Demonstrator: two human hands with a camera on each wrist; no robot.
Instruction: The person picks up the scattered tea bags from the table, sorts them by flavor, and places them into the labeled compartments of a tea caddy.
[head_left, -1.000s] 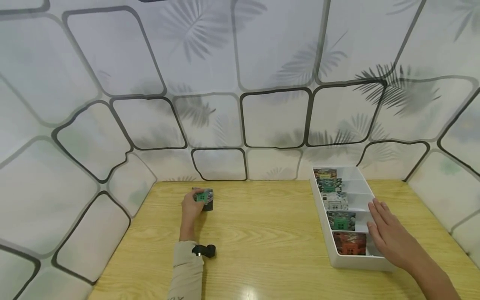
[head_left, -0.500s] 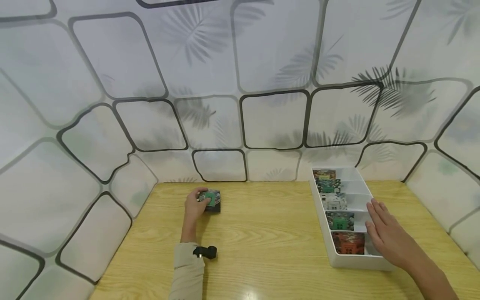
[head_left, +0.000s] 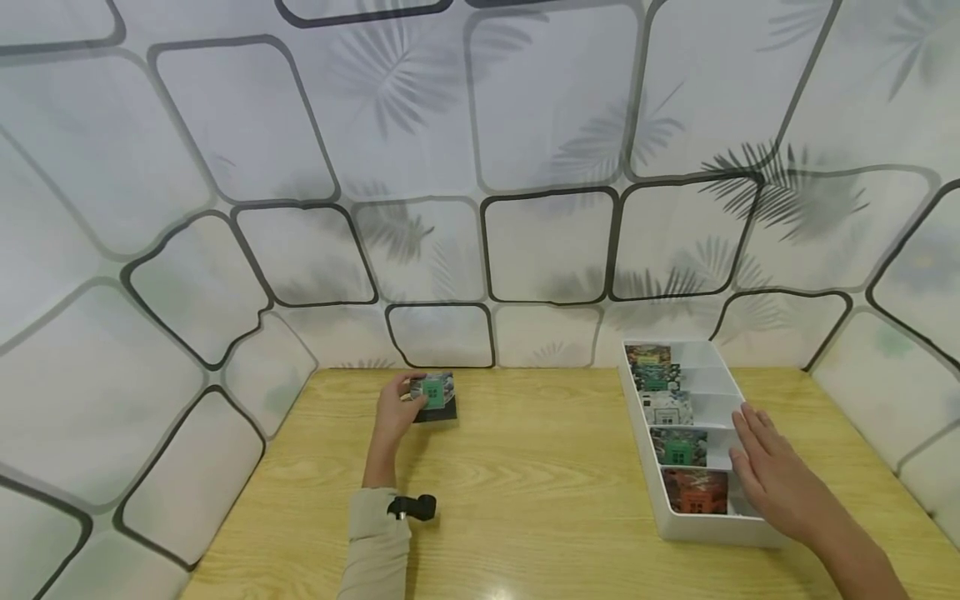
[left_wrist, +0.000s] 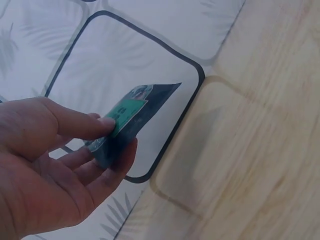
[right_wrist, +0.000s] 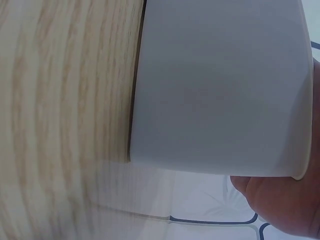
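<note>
My left hand pinches a small flat packet with a patterned front, a green label and a dark lower part. In the left wrist view, the thumb lies on the label of this packet and the fingers are behind it, tilted near the wall. My right hand, fingers straight, rests at the right rim of a long white divided box. That box holds similar packets in its compartments, among them a red one at the front, a green-labelled one behind it and a pale one farther back.
Wood-grain table spreads between the left hand and the box. A wall covering with rounded outlines and leaf prints rises behind the table and at both sides. A black strap mount sits on the left sleeve.
My left hand has drawn the packet to the right, and more of its front and dark lower part now shows. My right hand has stayed at the box rim.
</note>
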